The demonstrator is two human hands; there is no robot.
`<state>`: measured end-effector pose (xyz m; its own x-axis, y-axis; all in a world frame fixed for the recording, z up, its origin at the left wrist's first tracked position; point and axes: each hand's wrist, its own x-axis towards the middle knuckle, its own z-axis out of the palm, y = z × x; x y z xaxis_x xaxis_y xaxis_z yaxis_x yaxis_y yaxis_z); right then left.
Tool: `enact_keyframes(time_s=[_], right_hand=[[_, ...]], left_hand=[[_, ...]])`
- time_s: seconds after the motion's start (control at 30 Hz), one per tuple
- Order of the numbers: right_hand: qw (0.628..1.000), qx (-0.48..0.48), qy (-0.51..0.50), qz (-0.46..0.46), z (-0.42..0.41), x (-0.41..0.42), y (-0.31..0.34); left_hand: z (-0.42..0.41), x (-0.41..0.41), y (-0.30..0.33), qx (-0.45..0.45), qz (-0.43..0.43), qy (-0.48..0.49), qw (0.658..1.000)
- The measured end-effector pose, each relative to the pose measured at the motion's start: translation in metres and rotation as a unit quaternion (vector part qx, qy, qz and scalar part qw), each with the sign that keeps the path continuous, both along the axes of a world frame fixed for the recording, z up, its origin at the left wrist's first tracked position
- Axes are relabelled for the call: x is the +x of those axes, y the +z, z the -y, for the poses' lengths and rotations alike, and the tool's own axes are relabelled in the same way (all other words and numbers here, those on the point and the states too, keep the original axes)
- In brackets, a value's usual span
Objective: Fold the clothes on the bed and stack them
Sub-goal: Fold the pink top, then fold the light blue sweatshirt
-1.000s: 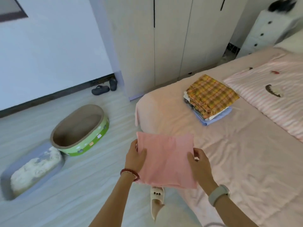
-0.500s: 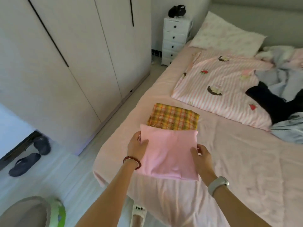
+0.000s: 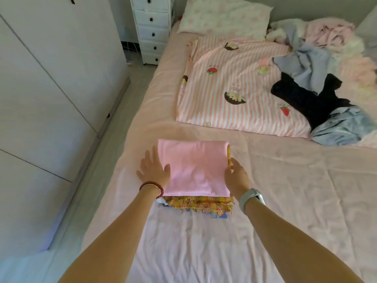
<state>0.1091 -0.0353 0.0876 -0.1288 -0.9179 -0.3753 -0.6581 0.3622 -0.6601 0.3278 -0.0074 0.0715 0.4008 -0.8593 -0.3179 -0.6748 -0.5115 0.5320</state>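
A folded pink cloth (image 3: 194,168) lies on top of the stack, over a yellow plaid garment (image 3: 202,203) whose frayed edge pokes out at the near side, with a blue piece (image 3: 220,215) under it. My left hand (image 3: 154,169) rests flat at the cloth's left edge, fingers spread and straight. At the right edge my right hand (image 3: 236,176) touches the cloth and the plaid; its fingertips are tucked out of sight. A heap of unfolded clothes (image 3: 318,82) lies at the far right of the bed, with a black garment (image 3: 306,99) and a denim piece (image 3: 342,127).
The bed (image 3: 285,190) has a pink sheet. A striped pink quilt (image 3: 234,82) and a pillow (image 3: 222,15) lie toward the head. A white drawer unit (image 3: 153,29) stands beside the bed, and wardrobe doors (image 3: 51,78) line the left.
The pink cloth, held in the air between both hands before, now lies on the plaid stack. My view has moved forward over the bed.
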Motion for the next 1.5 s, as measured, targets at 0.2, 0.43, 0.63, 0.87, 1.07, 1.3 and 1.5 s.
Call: enact_keyframes(time_s=[0.2,0.43,0.63,0.87,1.07,1.3,1.5], right_hand=[[0.938,0.000,0.254,-0.235,-0.026,-0.008,-0.029],[0.928,0.084,0.289,-0.221,-0.031,-0.012,-0.035],[0.962,0.048,0.218,-0.156,-0.039,-0.039,-0.002],[0.980,0.060,0.112,-0.155,-0.052,-0.157,0.019],[0.979,0.064,0.033,-0.189,-0.013,-0.307,0.017],[0.978,0.026,0.022,-0.207,0.105,-0.458,-0.039],[0.979,-0.040,0.040,-0.194,0.190,-0.536,-0.103]], left_hand=[[-0.019,-0.012,-0.039,0.138,0.114,-0.306,0.935],[-0.024,-0.015,-0.033,0.175,0.098,-0.317,0.927],[-0.015,-0.061,0.011,0.117,0.129,-0.282,0.943],[0.032,-0.183,0.044,0.036,0.095,-0.350,0.931],[0.079,-0.326,0.025,0.064,0.043,-0.370,0.926],[0.146,-0.479,-0.081,0.176,0.062,-0.340,0.922],[0.158,-0.540,-0.176,0.248,0.131,-0.310,0.908]])
